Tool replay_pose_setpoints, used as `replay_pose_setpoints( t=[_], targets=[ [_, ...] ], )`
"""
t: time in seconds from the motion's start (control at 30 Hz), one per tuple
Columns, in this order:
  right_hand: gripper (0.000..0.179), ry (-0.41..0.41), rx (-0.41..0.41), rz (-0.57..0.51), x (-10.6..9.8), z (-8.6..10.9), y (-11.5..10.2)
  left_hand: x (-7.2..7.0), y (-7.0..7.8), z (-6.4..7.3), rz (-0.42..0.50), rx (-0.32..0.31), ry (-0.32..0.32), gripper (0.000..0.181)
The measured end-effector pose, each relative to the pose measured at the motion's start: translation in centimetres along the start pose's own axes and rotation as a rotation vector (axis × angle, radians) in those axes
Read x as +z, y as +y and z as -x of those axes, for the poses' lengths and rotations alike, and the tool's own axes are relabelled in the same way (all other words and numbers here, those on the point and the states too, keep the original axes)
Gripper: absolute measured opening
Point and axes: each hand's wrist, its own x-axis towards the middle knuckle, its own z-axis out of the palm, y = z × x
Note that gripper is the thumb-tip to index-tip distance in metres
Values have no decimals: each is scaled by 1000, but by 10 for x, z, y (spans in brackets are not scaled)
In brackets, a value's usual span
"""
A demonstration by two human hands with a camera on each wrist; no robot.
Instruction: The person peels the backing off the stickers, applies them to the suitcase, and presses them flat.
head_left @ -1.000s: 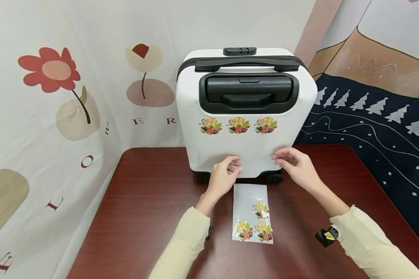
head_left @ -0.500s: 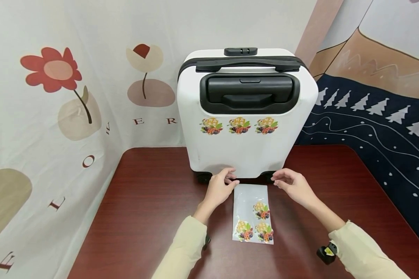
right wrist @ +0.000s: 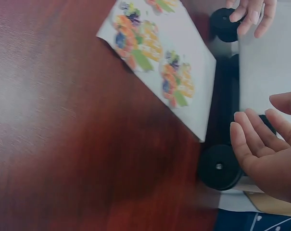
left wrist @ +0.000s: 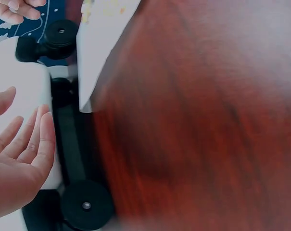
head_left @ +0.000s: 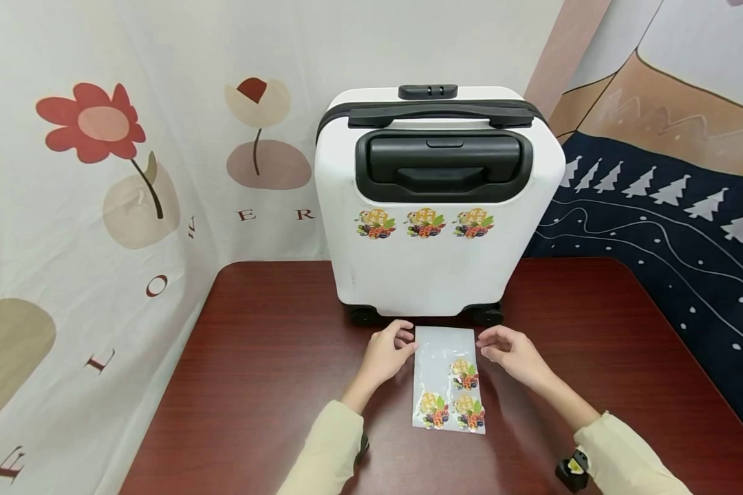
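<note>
A pale sheet bearing three fruit-print stickers lies on the table in the head view. At its upper left edge is my left hand, fingers loosely bent and nothing held. My right hand hovers at the upper right edge, thumb and fingers apart. Both wrist views show empty fingers: the left hand and the right hand are near the suitcase wheels. Behind the sheet stands a white suitcase, with three matching stickers in a row below its black handle recess.
The dark red wooden table extends to both sides of the sheet. Black wheels support the suitcase close behind the hands. A flower-printed cloth hangs at the left and back; a mountain-and-tree cloth hangs at the right.
Both hands have come down from the suitcase's lower front to the top of the sheet, moving toward the person. The sheet, its stickers and the suitcase stay where they were.
</note>
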Motion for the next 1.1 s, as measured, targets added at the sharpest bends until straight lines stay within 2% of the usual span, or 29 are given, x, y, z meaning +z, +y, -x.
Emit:
replay_pose_setpoints(
  t=[0.2, 0.43, 0.87, 1.1],
  targets=[
    [20, -6, 61, -41, 9, 5, 12, 5, -11, 6, 12, -8, -16, 31],
    [21, -22, 91, -61, 16, 11, 21, 10, -18, 11, -25, -22, -25, 30],
    [16, 19, 158, -42, 22, 15, 33, 17, -24, 16, -19, -76, -48, 30],
    [15, 35, 182, -70, 25, 19, 32, 18, -25, 16, -31, -72, -48, 30]
  ],
)
